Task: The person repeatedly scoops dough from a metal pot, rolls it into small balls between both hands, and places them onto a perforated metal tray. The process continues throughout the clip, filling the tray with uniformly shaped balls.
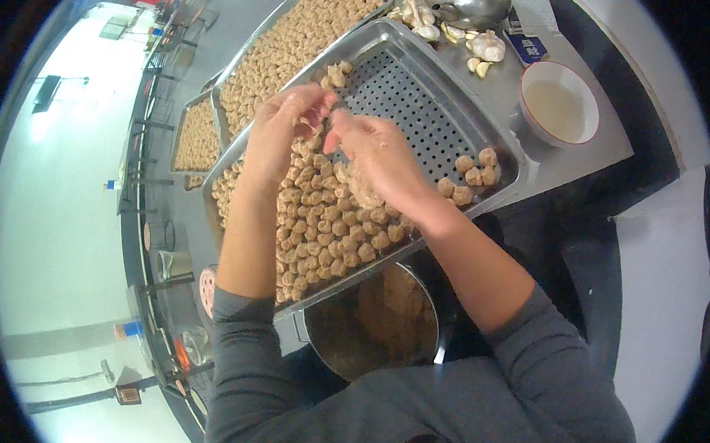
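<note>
My left hand [294,114] is over the tray's far left part, its fingers curled towards my right fingertips. Bits of pale paste cling near its fingers; whether it grips anything is unclear. My right hand [375,146] is bent over the tray, with a soft lump of pale brown paste [364,188] under its palm and curled fingers. Below both hands lies a perforated metal tray [421,111]. Rows of small balls [325,229] cover its left and near part. A few more balls [474,172] sit in its right corner.
Another metal tray [299,37] full of balls stands beyond, with a smaller filled tray [197,136] at left. A pot [395,320] with brown paste is close to my body. To the right are a bowl of cloudy liquid [555,109], garlic [489,46] and a shiny metal vessel [470,2].
</note>
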{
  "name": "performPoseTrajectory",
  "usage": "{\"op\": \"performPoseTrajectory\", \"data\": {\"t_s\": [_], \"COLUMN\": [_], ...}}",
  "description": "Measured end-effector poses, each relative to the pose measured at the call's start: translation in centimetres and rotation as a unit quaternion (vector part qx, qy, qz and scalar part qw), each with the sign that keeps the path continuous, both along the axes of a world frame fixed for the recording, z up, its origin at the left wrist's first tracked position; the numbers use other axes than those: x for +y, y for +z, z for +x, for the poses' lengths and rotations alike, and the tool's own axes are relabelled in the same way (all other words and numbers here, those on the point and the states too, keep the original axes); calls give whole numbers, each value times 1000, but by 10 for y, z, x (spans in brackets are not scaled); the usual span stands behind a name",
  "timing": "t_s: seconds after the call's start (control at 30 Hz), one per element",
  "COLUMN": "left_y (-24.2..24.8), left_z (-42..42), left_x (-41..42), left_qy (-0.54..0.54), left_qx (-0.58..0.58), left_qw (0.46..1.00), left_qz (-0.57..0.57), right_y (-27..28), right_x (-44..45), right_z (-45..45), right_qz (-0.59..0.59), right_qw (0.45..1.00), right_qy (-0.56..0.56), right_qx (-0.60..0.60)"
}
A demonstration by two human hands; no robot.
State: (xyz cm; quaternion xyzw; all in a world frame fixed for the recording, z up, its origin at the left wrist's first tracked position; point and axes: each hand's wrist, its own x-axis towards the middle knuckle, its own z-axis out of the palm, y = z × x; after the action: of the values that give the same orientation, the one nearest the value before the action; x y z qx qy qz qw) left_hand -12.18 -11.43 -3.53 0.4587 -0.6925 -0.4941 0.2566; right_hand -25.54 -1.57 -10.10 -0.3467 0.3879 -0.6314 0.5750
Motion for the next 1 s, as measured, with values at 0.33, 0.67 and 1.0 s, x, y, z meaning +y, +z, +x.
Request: {"op": "performPoseTrajectory", "data": {"t_s": [0.33,0.67,1.0], "left_y": [7,-44,-34], "left_z": [0,-5,-11], "left_x": [37,-27,-40], "left_qy": [-161,-25,166], "left_qx": [22,341,-39], "left_qw": [974,935,958], "left_qz": [156,95,-229], "right_y": [-12,-26,-13], "right_x": [7,-16,-12], "right_z": [17,-11,-13], "right_qz": [-117,126,-9], "right_qw": [969,796,877], "right_qy": [-46,32,86], "right_qx": [213,-591,-472]}}
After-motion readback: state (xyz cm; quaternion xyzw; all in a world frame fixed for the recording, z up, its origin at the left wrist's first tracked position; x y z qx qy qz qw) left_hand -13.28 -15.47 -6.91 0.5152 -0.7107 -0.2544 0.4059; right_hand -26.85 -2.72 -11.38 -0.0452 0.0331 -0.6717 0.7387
